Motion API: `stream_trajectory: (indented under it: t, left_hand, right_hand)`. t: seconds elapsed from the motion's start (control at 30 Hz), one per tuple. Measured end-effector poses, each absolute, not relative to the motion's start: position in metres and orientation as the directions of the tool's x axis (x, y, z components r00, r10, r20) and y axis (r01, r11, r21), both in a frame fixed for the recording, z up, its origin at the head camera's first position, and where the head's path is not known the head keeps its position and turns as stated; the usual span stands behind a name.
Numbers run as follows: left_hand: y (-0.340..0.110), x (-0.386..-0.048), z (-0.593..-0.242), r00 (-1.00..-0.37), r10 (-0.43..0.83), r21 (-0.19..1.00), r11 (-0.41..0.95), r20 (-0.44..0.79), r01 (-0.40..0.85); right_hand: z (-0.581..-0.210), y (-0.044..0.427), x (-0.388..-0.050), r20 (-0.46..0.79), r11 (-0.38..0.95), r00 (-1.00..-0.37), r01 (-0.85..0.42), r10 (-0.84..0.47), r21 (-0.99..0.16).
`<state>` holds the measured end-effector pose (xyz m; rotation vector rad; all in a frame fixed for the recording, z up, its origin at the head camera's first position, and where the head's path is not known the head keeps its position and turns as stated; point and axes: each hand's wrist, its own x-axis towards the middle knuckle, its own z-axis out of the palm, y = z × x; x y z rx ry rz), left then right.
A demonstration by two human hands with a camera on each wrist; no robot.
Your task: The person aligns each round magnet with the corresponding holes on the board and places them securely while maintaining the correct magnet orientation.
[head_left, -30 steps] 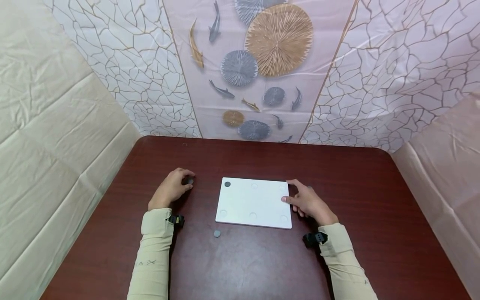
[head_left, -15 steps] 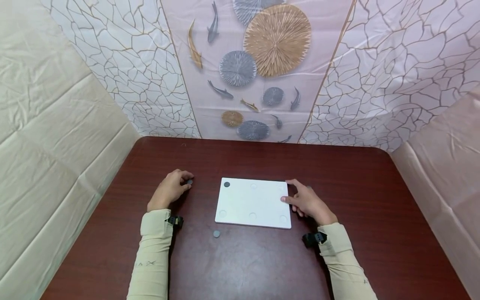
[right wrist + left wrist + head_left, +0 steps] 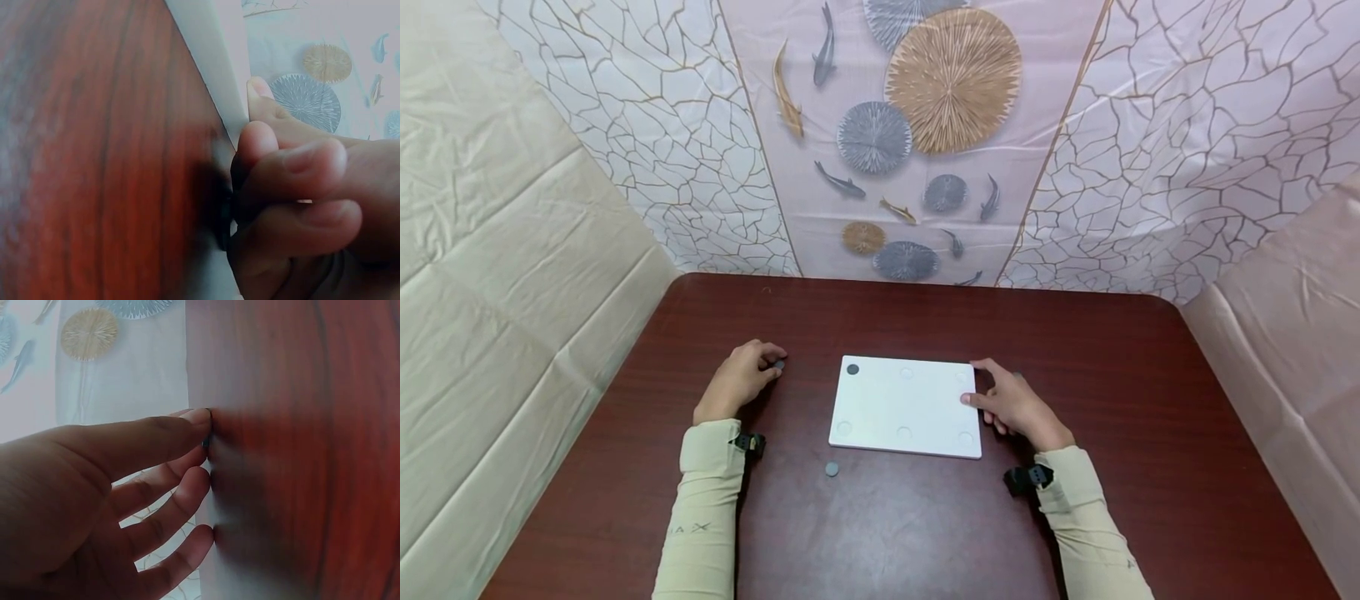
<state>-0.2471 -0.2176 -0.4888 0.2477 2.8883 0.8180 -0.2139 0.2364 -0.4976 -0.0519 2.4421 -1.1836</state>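
Observation:
In the head view, a white rectangular board [image 3: 895,404] with shallow round recesses lies flat on the table. A dark grey disc [image 3: 853,369] sits in its far left recess. To the board's left, my left hand [image 3: 739,377] pinches a small grey disc [image 3: 778,364] at the table surface; in the left wrist view the fingertips touch the wood, and the disc [image 3: 205,442] is mostly hidden. My right hand [image 3: 1017,404] grips the board's right edge, thumb on top. Another grey disc [image 3: 832,469] lies just in front of the board.
The dark red-brown table [image 3: 910,533] carries everything. Beyond the right hand a small grey disc [image 3: 1018,375] shows, partly hidden. A patterned cloth [image 3: 947,192] hangs behind the table's far edge, with pale cloth walls at both sides.
The left fingers have closed in slightly on the disc. The right hand and board stay put; the whole head view has shifted only a little.

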Motion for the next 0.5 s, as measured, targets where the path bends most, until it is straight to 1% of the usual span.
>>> stream_trajectory:
  t: [0.5]
  left_hand:
    - [-0.2172, -0.2489, -0.4888, -0.981, 0.134, 0.542, 0.839, -0.141, 0.037]
  right_hand:
    - [-0.496, 0.2343, -0.2144, -0.376, 0.64, -0.903, 0.164, -0.209, -0.751]
